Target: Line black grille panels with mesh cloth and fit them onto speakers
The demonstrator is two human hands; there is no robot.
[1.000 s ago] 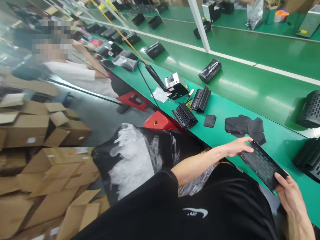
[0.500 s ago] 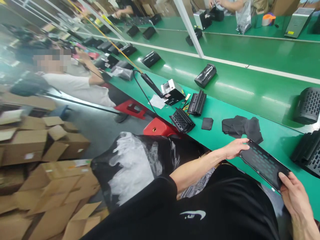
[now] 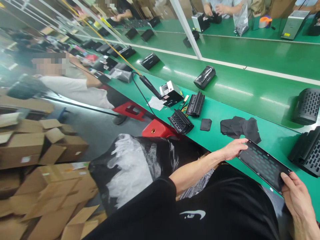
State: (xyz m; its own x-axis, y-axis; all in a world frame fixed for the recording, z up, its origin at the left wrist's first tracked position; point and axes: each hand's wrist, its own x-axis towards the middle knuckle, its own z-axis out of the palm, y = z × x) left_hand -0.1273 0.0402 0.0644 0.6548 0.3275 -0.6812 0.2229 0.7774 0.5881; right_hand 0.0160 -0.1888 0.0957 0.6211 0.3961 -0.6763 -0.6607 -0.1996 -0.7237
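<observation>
Between my two hands is a flat black panel (image 3: 263,165) with rows of slots, a dark sheet apparently lying over them. The fingers of my left hand (image 3: 235,149) pinch its upper left end. At the lower right end, my right hand (image 3: 296,191) grips it, thumb on top. The panel tilts down to the right over the front edge of the green workbench (image 3: 217,146). Just beyond it lies a loose pile of black sheets (image 3: 241,128). Left of the pile is a small stack of black squares (image 3: 206,124).
Slotted black housings (image 3: 180,120) stand beside a white-and-black metal box (image 3: 171,93) on the bench. Another slotted housing (image 3: 306,151) sits at the right. Black units (image 3: 205,77) lie along the green conveyor (image 3: 237,83). A red stool (image 3: 157,129) and cardboard boxes (image 3: 22,146) are at the left.
The view has shifted slightly. Both hands keep hold of the panel, whose tilt has changed a little, so its slots show more clearly.
</observation>
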